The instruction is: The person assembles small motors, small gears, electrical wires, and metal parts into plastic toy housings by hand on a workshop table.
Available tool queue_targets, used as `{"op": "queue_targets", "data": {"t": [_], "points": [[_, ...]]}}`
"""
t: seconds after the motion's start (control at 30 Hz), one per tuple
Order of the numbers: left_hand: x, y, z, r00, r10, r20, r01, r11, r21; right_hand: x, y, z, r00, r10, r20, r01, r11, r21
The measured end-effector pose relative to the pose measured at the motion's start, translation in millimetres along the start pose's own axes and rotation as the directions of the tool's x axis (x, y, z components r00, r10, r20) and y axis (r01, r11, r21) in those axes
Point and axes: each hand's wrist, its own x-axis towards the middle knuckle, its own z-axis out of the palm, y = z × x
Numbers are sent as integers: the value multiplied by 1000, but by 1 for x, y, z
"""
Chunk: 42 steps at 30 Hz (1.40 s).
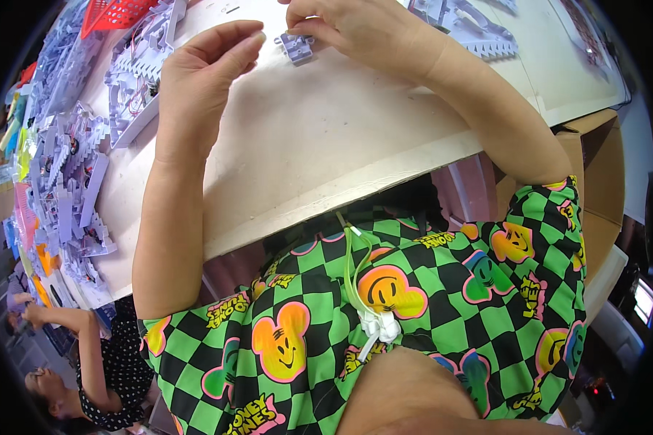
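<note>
Near the far part of the table, my right hand [359,32] grips a small grey plastic part [296,49] with lugs at its sides. Its upper edge is covered by the thumb and fingers. To the left, my left hand [204,76] is raised over the table with thumb and index finger brought together in a pinch. Anything between those fingertips is too small to make out. The left fingertips are a short way apart from the grey part.
Grey plastic housings with toothed edges and wires [134,87] lie left of my left hand. More grey parts [69,181] are heaped along the table's left side. A red basket [116,13] stands far left, another toothed housing [479,32] far right. A cardboard box [598,159] stands at right; a person [109,355] sits lower left.
</note>
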Motion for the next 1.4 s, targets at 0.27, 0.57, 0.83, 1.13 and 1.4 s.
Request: {"op": "queue_targets", "data": {"t": [0.27,0.57,0.83,1.13,1.4], "points": [[7,-8,-5,996,-90,14,90,996,6,2,2,3,993,-101,-64,94,991,-96],[9,-7,-4,979,-199,50,202,978,-52,5,3,0,970,-242,-2,238,954,-183],[6,6,-8,984,-179,-26,178,983,-44,16,-8,-3,956,-288,55,278,833,-478],[-13,6,7,994,-83,70,94,981,-167,-10,-25,-14,961,-222,-163,201,970,-140],[-5,12,14,977,-146,159,165,980,-113,-10,-3,-16,964,-244,-103,235,967,-95]]}}
